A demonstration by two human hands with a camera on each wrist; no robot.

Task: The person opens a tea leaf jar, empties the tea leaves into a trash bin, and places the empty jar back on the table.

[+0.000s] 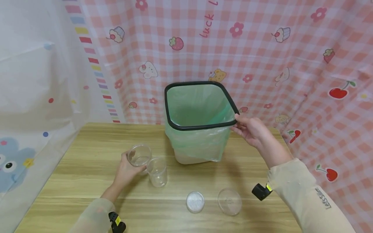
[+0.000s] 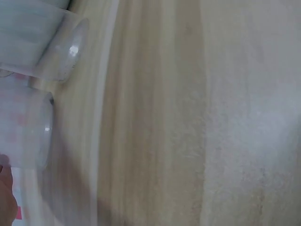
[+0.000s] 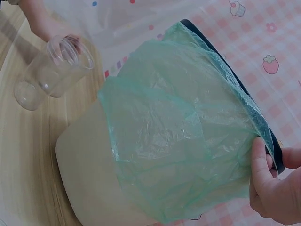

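Observation:
A trash can (image 1: 186, 159) stands at the back of the table, lined with a green plastic bag (image 1: 201, 140) that is folded out under its black rim (image 1: 201, 127). My right hand (image 1: 252, 129) pinches the rim and bag at the near right corner, thumb on one side and fingers on the other. At the left, my left hand (image 1: 127, 171) grips a wide clear jar (image 1: 140, 156) round its side. A narrower clear jar (image 1: 158, 178) stands upright just right of it, close to the left fingertips. The left wrist view shows only a bit of the left hand (image 2: 6, 200).
Two round clear lids lie flat near the front: a small lid (image 1: 195, 202) and a larger lid (image 1: 230, 202) to its right. Patterned cloth (image 1: 186, 58) hangs right behind the wooden table (image 1: 87, 145). A white sheet (image 1: 43, 81) hangs along the left side.

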